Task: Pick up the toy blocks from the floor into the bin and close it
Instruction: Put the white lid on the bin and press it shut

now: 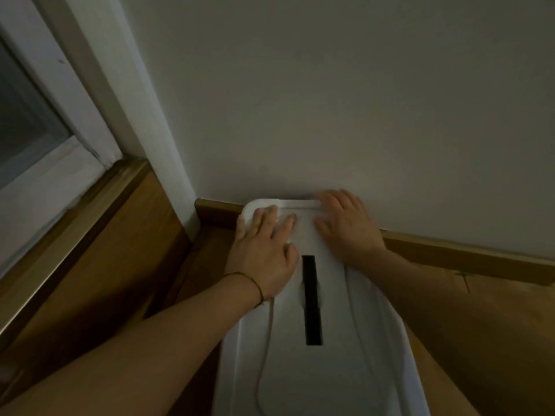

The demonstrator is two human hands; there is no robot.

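Note:
A white bin lid (309, 370) with a dark slot handle (312, 301) along its middle lies on top of the bin, whose far end meets the wall. My left hand (264, 253) presses flat on the lid's far left corner, fingers spread. On the far right corner my right hand (345, 226) rests flat, fingers reaching the far rim. The bin's inside is hidden under the lid, and I see no toy blocks.
A plain wall (345, 100) rises right behind the bin, with a wooden baseboard (450, 250) along its foot. Wooden floor (480, 319) lies on both sides. A white-framed glass door (45, 139) with a metal threshold stands at the left.

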